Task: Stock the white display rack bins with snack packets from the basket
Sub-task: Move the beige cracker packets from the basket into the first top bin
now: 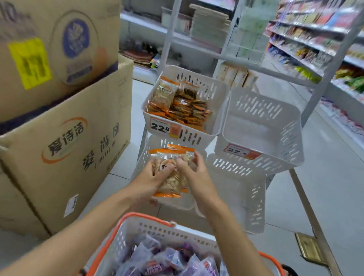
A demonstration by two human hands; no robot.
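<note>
Status: early, maybe a quarter done by my read. The rack's upper-left bin (pixel 190 136) is part filled with orange packets (pixel 186 107) and carries a price tag (pixel 160 126) on its front edge. Upper-right bin (pixel 297 135) and lower-right bin (pixel 238 187) show bare floors.

I'm on the lower-left bin (pixel 139 162) now. Left grip (pixel 150 177) and right grip (pixel 195 172) are both clamped on a small stack of snack packets (pixel 172 154), held over that bin and not yet released.

The basket (pixel 146 218) sits nearest me, heaped with purple packets (pixel 175 270), so most of the stock looks unmoved.

Hard to make out:
- The lower-left bin's floor is behind the hands and the stack, so I can't tell if anything lies in it.
- The stack is at least two packets; I can't get an exact count.
- The basket's near side is cut off by the frame.
- Print on the purple packets is too blurred to read.
</note>
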